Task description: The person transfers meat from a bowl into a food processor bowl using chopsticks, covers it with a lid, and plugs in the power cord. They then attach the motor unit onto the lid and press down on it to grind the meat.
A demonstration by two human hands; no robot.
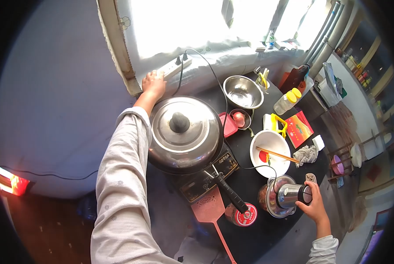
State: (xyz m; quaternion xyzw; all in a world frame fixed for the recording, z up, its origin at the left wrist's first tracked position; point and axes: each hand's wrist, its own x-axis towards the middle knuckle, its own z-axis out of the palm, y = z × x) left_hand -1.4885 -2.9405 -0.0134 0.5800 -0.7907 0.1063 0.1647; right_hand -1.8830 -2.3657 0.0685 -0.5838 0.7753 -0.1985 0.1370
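Observation:
My left hand (154, 84) reaches to the near end of a white power strip (170, 68) by the window, its fingers bent over that end. Two black plugs sit in the strip's far end. At the right, my right hand (313, 204) grips the black-topped silver motor head of a food chopper (289, 195), whose clear bowl holds something reddish. A dark cord runs from the chopper past a white bowl (258, 163) with chopsticks and a red piece inside. Between my arms a lidded steel pan (183, 132) rests on an induction cooker (205, 176).
A pink fly swatter (209, 207) and red-lidded jar (245, 214) lie near the pan's handle. Beyond are a steel bowl (243, 92), small bowl with onion (239, 119), yellow-lidded jars (287, 101), red booklet (299, 129) and grey cloth (306, 154).

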